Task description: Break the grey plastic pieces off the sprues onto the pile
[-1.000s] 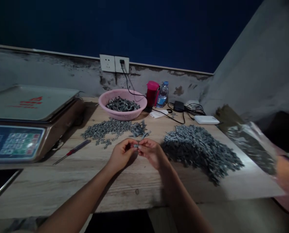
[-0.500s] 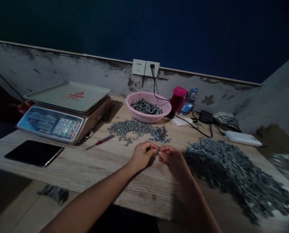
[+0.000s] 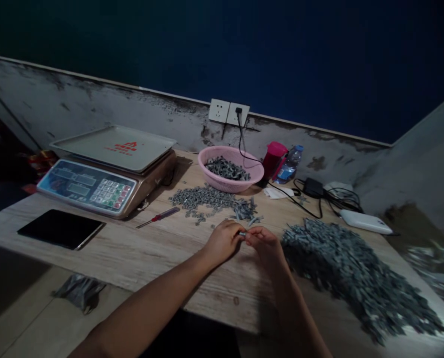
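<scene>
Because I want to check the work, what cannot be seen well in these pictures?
Head view:
The small part: the left hand and right hand hide most of it.
The pile's pieces: too small to identify.
The scale's display: too dim to read.

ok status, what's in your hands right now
Left hand and right hand together at table edge side, pinching one small grey part. Heap of grey parts beside right hand.
</scene>
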`<action>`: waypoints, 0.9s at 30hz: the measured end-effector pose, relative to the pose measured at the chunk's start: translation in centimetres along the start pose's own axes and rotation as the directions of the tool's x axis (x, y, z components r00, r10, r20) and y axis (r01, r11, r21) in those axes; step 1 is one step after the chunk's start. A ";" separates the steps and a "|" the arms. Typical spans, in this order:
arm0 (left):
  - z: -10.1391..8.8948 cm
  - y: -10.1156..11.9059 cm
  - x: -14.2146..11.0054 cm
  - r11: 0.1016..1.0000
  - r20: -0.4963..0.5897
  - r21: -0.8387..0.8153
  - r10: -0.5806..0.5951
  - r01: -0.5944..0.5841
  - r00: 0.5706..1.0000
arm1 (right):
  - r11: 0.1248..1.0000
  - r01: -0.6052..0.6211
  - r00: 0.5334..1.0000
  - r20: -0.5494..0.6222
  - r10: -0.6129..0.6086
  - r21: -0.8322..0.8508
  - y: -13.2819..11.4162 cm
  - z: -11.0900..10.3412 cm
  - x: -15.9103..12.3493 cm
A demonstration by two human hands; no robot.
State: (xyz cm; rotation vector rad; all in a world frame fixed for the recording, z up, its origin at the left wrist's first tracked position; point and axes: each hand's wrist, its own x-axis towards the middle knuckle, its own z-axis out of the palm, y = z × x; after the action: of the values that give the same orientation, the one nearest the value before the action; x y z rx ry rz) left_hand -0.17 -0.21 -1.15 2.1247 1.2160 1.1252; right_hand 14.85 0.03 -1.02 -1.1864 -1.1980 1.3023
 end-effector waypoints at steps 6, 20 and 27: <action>-3.4 -0.9 1.0 0.980 -0.155 0.131 -0.128 0.149 0.980 | 0.970 0.061 0.958 -0.260 -0.123 -0.234 -1.7 -5.2 -1.5; -6.0 -2.6 -0.1 0.862 0.164 0.490 -0.233 0.126 0.958 | 0.356 0.379 0.890 0.231 -0.393 -0.854 -1.4 0.5 2.3; -5.3 -3.6 -0.4 0.847 0.141 0.516 -0.234 0.130 0.962 | 0.349 0.296 0.946 0.224 -0.233 -0.889 -0.7 4.6 6.5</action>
State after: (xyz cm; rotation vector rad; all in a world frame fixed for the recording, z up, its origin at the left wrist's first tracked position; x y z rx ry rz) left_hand -6.41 1.18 -0.87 2.3464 1.7127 0.5250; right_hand 9.91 6.34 -0.43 -1.5916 -2.2022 0.2955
